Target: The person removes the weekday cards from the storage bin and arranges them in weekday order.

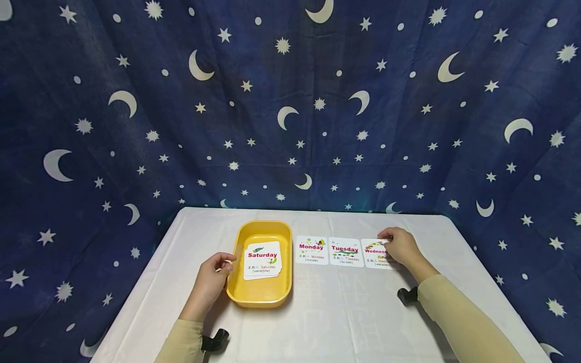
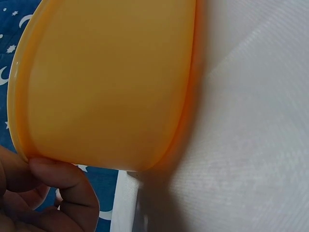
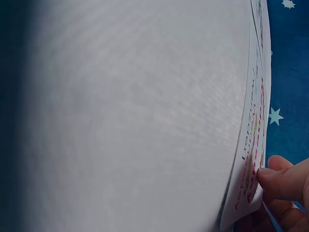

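Note:
My left hand (image 1: 210,283) grips the left rim of a yellow plastic tray (image 1: 259,297); the thumb and curled fingers (image 2: 65,176) meet at that rim in the left wrist view. Inside the tray lies a small stack of cards, with the Saturday card (image 1: 262,260) on top. At the right end of a row, my right hand (image 1: 403,248) pinches the Wednesday card (image 1: 374,258) by its right edge and covers part of its print. The right wrist view shows the thumb (image 3: 275,182) on that card's face, its corner slightly raised. The Tuesday card (image 1: 346,252) and Monday card (image 1: 312,250) lie face up to its left.
A white cloth (image 1: 336,322) covers the table. Behind it hangs a dark blue curtain (image 1: 290,75) with moons and stars. Black camera mounts stick out at the left wrist (image 1: 215,341) and the right wrist (image 1: 407,296).

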The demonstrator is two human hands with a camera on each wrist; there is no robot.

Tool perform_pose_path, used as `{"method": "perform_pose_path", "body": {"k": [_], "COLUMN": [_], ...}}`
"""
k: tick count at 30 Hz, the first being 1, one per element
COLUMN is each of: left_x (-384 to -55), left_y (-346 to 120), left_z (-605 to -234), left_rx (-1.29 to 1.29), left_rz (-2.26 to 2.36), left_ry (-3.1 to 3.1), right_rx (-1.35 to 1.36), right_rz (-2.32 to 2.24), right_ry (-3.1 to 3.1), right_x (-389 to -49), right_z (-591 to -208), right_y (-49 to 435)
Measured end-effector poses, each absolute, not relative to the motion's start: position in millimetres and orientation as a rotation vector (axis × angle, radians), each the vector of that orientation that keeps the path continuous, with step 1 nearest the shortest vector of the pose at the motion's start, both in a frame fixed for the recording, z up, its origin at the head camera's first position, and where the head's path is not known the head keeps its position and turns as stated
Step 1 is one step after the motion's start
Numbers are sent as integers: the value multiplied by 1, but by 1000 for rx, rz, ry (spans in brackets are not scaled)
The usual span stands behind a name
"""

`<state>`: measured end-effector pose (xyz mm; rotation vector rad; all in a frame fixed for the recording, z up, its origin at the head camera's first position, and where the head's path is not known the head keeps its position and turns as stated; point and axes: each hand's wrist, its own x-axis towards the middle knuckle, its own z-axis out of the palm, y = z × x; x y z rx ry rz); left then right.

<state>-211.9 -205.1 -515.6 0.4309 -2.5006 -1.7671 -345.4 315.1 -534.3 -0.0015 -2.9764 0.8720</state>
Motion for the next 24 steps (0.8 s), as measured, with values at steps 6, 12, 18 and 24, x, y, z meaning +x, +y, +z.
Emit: {"method": "perform_pose_path", "body": {"k": [6,12,18,24], "left_x": [-212,-212,-212,-213], "left_y": [-204,-204,-205,-206], "left_z": [-514,-515,-516,-517], "left_rx": [434,430,435,426], "left_rz": [-1767,-1767,-1774,-1779], "left_ry": [-2504,-2505,-2495,-2494], "right_rx": [-15,-22,21,22], "right_rz": [881,898,920,954], "right_ry": [-2969,-2970,-2937,-2931], "right_x": [-346,-348,-348,-347], "right_z": [-535,-537,-539,-537], "right_y": [316,317,318,315]}}
